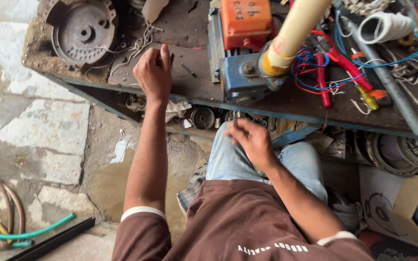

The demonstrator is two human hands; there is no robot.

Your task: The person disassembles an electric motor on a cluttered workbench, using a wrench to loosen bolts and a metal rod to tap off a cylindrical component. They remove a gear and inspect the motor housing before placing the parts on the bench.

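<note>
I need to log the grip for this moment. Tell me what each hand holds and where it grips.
The right hand pinches a thin dark tool by its lower end. The left hand rests on the workbench; whether it holds anything cannot be told.

The person wears a brown short-sleeved cotton shirt point(247, 217), loose over the chest and belly. Each sleeve ends above the elbow in a narrow white ribbed cuff band point(142, 211), one on the arm behind the left hand point(154, 72), the other on the arm behind the right hand point(250, 140). A short line of small white printed lettering runs across the shirt front, below the right hand. The legs are in pale blue, faded denim jeans point(228, 159), creased at the knees just beneath the right hand. Both forearms and hands are bare, with no watch, ring or glove.
</note>
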